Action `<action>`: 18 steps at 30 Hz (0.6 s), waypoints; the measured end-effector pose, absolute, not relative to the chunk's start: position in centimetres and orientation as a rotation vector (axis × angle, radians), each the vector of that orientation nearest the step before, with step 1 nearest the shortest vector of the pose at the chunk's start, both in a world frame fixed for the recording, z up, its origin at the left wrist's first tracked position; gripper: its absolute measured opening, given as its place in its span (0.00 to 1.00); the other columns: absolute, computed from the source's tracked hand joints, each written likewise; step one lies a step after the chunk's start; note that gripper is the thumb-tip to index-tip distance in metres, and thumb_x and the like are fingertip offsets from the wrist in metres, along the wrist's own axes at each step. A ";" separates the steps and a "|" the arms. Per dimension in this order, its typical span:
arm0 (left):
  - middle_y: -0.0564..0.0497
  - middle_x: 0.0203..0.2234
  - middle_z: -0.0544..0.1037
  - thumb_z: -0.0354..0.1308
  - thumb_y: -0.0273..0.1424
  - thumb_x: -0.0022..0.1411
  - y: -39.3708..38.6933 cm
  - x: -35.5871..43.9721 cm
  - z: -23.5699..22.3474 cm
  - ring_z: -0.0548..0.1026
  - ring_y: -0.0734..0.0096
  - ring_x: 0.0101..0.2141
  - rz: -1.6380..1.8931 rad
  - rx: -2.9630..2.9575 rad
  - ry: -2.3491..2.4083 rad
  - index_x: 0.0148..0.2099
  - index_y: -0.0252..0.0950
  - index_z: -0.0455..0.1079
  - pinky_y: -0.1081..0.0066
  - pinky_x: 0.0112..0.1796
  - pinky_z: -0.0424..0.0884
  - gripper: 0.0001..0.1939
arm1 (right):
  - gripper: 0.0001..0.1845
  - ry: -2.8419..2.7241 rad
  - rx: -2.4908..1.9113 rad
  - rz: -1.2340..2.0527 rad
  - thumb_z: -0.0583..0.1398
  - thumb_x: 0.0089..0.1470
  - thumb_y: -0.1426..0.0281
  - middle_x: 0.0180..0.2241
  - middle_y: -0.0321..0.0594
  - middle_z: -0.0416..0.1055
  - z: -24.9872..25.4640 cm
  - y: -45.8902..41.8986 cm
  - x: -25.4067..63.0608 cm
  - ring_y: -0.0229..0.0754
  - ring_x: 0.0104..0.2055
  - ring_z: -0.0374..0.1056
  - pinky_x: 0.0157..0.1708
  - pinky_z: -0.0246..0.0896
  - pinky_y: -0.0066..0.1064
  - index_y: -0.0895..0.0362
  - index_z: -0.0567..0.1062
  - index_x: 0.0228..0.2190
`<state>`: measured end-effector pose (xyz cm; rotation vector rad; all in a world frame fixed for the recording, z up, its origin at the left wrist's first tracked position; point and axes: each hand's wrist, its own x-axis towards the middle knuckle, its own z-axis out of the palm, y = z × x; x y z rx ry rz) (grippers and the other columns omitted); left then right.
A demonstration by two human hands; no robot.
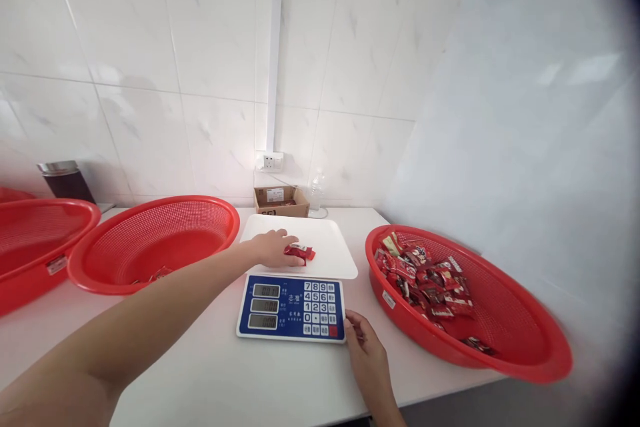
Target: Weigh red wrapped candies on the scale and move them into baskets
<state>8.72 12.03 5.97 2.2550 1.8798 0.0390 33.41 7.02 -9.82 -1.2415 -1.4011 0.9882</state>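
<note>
On the blue-and-white plastic scale (pixel 291 307), the left hand (pixel 273 248) touches shiny red wrapped packets (pixel 299 252) over its white tray; whether the fingers pinch is unclear. The right hand (pixel 367 350), fingers loosely curled, touches the scale's right edge.

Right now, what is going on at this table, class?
A person's left hand has its fingers and thumb around small red packets over the white tray of a scale. The right hand is at the scale's right edge, near its front corner. The red basket on the right holds many wrapped packets; the middle basket shows only a few at its bottom.
</note>
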 end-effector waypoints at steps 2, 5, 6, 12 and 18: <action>0.42 0.58 0.59 0.46 0.60 0.48 11.9 9.8 5.4 0.61 0.44 0.54 0.026 2.277 1.900 0.60 0.47 0.55 0.52 0.46 0.62 0.39 | 0.22 -1.405 -1.232 0.984 0.55 0.49 0.54 0.38 0.45 0.74 -9.9 7.0 33.4 0.45 0.38 0.71 0.38 0.67 0.33 0.58 0.74 0.39; 0.40 0.53 0.63 0.47 0.54 0.52 12.4 11.1 4.7 0.64 0.45 0.51 0.029 2.322 1.916 0.57 0.46 0.59 0.51 0.44 0.63 0.33 | 0.20 -1.407 -1.209 0.975 0.56 0.49 0.56 0.38 0.44 0.75 -9.6 6.9 33.4 0.45 0.37 0.71 0.37 0.67 0.32 0.57 0.74 0.38; 0.41 0.51 0.65 0.46 0.51 0.54 12.7 11.4 4.6 0.66 0.47 0.49 0.031 2.329 1.921 0.55 0.44 0.61 0.53 0.43 0.65 0.29 | 0.20 -1.407 -1.207 0.973 0.56 0.49 0.57 0.37 0.44 0.75 -9.5 6.8 33.4 0.45 0.37 0.71 0.37 0.67 0.32 0.57 0.74 0.37; 0.45 0.41 0.70 0.51 0.43 0.56 14.6 11.4 4.5 0.72 0.63 0.35 0.048 2.318 1.871 0.45 0.38 0.66 0.64 0.34 0.68 0.19 | 0.20 -1.443 -1.212 1.004 0.54 0.51 0.56 0.38 0.44 0.74 -9.3 6.7 33.4 0.44 0.38 0.70 0.39 0.66 0.31 0.57 0.72 0.39; 0.43 0.43 0.70 0.45 0.39 0.60 14.4 10.4 5.0 0.71 0.63 0.39 0.214 2.276 1.971 0.45 0.35 0.62 0.65 0.39 0.67 0.15 | 0.21 -1.445 -1.216 1.010 0.54 0.51 0.56 0.39 0.44 0.74 -9.7 6.8 33.4 0.44 0.39 0.70 0.40 0.65 0.31 0.58 0.72 0.40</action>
